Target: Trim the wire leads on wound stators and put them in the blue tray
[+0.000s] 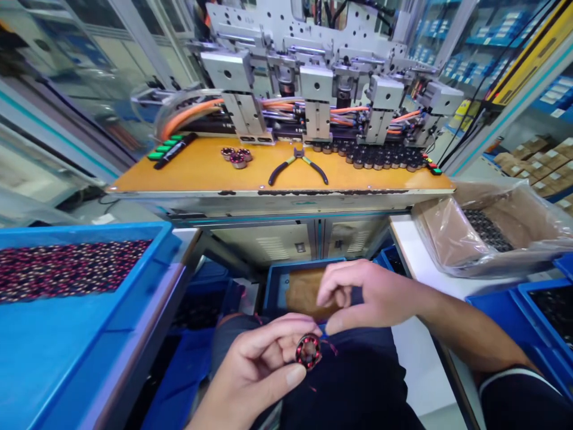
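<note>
My left hand [259, 364] holds a small wound motor stator [300, 357] between thumb and fingers, its ring face turned up toward me. Red windings line the inside of the ring, and thin pinkish wire ends stick out at its right. Just above and to the right, my right hand [371, 298] hangs with fingers curled and the thumb apart from them. Nothing shows between those fingers, and the hand does not grip the stator. Both hands are over my lap, in front of the machine's bench.
On the orange bench [201, 173] lie cutting pliers [298, 153], a few stators [238, 158], a black marker [174, 152] and rows of black-topped parts [385, 156]. A blue bin [80, 340] of stators stands left; a plastic-lined carton [447, 233] is right. Machine fixtures [317, 83] rise behind.
</note>
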The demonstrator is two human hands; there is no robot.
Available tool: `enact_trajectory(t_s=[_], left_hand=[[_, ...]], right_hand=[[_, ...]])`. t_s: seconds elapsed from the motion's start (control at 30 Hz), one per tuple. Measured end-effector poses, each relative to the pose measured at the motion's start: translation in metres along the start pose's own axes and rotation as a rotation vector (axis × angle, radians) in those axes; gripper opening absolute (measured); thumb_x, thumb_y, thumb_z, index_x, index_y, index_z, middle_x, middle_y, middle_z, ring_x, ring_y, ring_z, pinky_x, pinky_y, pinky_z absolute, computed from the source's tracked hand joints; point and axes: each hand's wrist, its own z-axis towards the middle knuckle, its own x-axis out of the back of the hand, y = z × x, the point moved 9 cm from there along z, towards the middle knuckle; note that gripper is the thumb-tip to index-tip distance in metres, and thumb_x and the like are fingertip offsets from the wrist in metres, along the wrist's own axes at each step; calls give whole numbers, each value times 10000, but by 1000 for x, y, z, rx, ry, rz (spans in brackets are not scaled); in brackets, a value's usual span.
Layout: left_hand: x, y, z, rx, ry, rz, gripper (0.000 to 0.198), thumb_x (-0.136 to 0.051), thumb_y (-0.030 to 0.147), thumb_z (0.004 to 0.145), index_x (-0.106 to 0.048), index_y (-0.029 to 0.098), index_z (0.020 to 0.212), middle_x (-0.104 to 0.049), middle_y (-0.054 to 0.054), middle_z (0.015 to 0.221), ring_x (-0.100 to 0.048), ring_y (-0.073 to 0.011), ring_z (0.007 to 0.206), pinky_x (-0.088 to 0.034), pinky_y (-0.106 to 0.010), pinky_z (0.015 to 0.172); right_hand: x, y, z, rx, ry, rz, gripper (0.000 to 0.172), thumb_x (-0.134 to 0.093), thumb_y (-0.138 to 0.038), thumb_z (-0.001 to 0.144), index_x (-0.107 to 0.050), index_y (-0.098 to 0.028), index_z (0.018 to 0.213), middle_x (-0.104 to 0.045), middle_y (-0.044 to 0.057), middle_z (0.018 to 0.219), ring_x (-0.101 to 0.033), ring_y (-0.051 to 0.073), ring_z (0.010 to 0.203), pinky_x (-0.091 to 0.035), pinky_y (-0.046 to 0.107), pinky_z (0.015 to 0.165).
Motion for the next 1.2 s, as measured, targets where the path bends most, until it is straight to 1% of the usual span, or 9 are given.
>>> enact_trajectory(t_s=[0.1,0.2,0.4,0.5,0.57,0.7,0.8,1.07,1.2], left_hand=[[-8,-2,-1,18,-38,-31,336,-953,413,550,-843,284,840,-744,-11,699,-644,-123,636,-529,-203,635],[-9,-3,-2,18,-70,-52,332,-953,401,561,-840,301,857,-703,19,648,-570,-77,590,-473,-161,592],[-1,6,3,-121,-209,50,272,-876,308,703,-833,307,972,-759,-43,947,-585,-77,610,-548,-230,691],[11,11,5,-219,-178,150,284,-859,241,718,-827,293,996,-753,-78,1038,-684,-152,822,-552,-214,752],[14,14,5,-272,-158,163,261,-853,229,723,-827,294,975,-747,-80,1036,-698,-182,917,-553,-205,771],[3,20,3,-329,-227,167,211,-830,230,749,-828,310,944,-710,-56,985,-663,-111,703,-540,-178,627],[-1,21,4,-328,-251,182,219,-819,218,762,-824,320,956,-696,-58,999,-660,-121,715,-553,-206,645],[6,8,3,-307,-278,133,247,-814,247,773,-806,314,1011,-712,-65,1045,-654,-143,806,-525,-193,652],[6,7,5,-307,-273,109,306,-848,309,742,-806,332,1045,-710,-57,994,-636,-135,787,-506,-183,637]], right_hand=[[-13,-22,14,249,-68,-16,188,-766,-306,852,-685,-142,893,-599,17,900,-565,98,804,-484,221,755],[-25,-26,22,334,-102,1,172,-707,-271,909,-665,-138,808,-591,8,837,-576,95,784,-484,224,761],[-17,-16,16,149,134,-4,178,-718,-253,880,-647,-145,758,-589,-12,786,-560,89,723,-451,219,692],[-14,-10,5,9,219,37,160,-705,-234,867,-649,-146,745,-589,-16,762,-548,91,712,-439,215,670],[-16,-6,-1,-78,220,94,157,-704,-242,859,-652,-144,748,-595,-13,760,-543,91,698,-434,210,646],[-22,3,-7,-234,181,200,183,-737,-282,826,-648,-131,774,-602,-16,740,-525,86,656,-417,202,599],[-28,7,-7,-321,117,220,156,-728,-255,818,-649,-121,818,-597,-30,685,-514,82,620,-403,203,581],[-27,-12,-2,-178,23,-46,99,-634,-155,879,-711,-111,834,-673,3,765,-586,89,719,-445,205,708],[-29,-15,-4,-116,10,-6,130,-638,-197,888,-728,-106,864,-705,33,810,-615,102,736,-465,204,716]])
